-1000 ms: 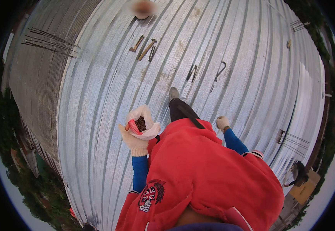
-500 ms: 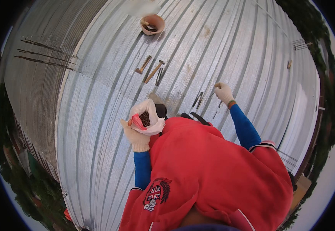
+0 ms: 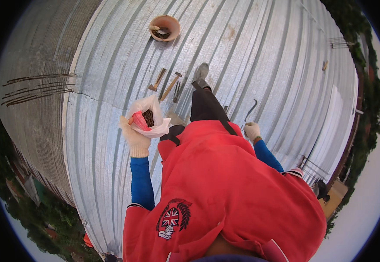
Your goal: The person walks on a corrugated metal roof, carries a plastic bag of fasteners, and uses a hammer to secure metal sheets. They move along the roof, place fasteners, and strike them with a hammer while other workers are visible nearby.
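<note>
Over the ribbed metal sheets (image 3: pixel 111 144), to the left of the person's body, the left hand (image 3: pixel 135 139) in a pale knit glove grasps a white plastic bag (image 3: pixel 158 129), its fingers wrapped around the outer side. The bag gapes open at the top, showing a heap of small brown pieces (image 3: pixel 148 118), too small to name for certain, beside a fold of red plastic (image 3: pixel 140 121). On the other side, the right hand (image 3: pixel 252 130), gloved alike, hangs near the right thigh with its fingers curled inward; whether they pinch anything cannot be told. Just beyond it on the sheets lies a curved dark bar (image 3: pixel 250 110). Ahead of the bag, a hatchet (image 3: pixel 157 80), a hammer (image 3: pixel 170 86) and a pair of dark pliers (image 3: pixel 177 91) lie side by side, apart from one another. Farther off stands a round, light brown bucket (image 3: pixel 176 31) with dark stuff and something pale inside. The right boot (image 3: pixel 202 70) is set forward, to the right of the pliers, below dark trousers (image 3: pixel 206 106). Blue sleeves (image 3: pixel 142 181) reach out from under a red shirt (image 3: pixel 242 174). Thin rusty rods (image 3: pixel 37 89) stick out at the far left.
</note>
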Tool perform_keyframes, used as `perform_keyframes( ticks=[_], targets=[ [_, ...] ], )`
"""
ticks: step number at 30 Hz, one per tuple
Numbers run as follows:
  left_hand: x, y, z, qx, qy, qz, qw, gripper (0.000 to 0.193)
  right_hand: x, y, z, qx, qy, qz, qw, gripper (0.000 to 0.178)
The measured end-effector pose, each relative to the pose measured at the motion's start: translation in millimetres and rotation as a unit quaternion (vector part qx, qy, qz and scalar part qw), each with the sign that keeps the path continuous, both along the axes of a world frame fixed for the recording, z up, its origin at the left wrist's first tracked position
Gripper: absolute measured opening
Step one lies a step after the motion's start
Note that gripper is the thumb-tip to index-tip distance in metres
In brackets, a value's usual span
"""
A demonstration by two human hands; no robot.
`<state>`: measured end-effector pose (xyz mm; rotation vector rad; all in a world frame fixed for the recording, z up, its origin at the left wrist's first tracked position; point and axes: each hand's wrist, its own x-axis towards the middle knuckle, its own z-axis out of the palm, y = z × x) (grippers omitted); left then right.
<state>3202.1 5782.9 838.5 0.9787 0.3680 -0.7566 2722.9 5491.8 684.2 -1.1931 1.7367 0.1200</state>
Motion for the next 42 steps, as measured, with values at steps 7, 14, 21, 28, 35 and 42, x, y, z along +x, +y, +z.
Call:
perform_keyframes(
  ticks=[7, 14, 21, 28, 35, 42],
  targets=[
    [25.7, -129.3, -12.2, 0.095, 0.073, 0.065, 0.991, 0.078, 76.0, -143.8, -60.0, 0.045, 0.015, 0.032, 0.998, 0.031],
    [44.9, -292.0, -8.3, 0.162, 0.088, 0.115, 0.976, 0.074, 241.7, -389.0, -76.0, -0.022, -0.020, 0.161, 0.987, 0.035],
    [62.9, -382.7, -10.2, 0.133, 0.096, 0.065, 0.984, 0.071, 395.0, -549.5, -14.1, -0.051, -0.166, 0.142, 0.975, 0.043],
    [69.8, -419.4, -66.2, 0.100, 0.166, 0.051, 0.980, 0.065, 401.6, -522.1, -54.6, 0.040, -0.099, 0.168, 0.980, 0.040],
    [104.0, -431.8, -182.2, 0.103, 0.223, -0.032, 0.969, 0.058, 432.9, -462.5, -96.0, 0.092, -0.055, 0.117, 0.987, 0.039],
    [164.6, -451.6, -295.0, 0.089, 0.261, -0.019, 0.961, 0.037, 522.3, -445.6, -153.1, 0.107, -0.027, 0.141, 0.984, 0.042]
  ],
)
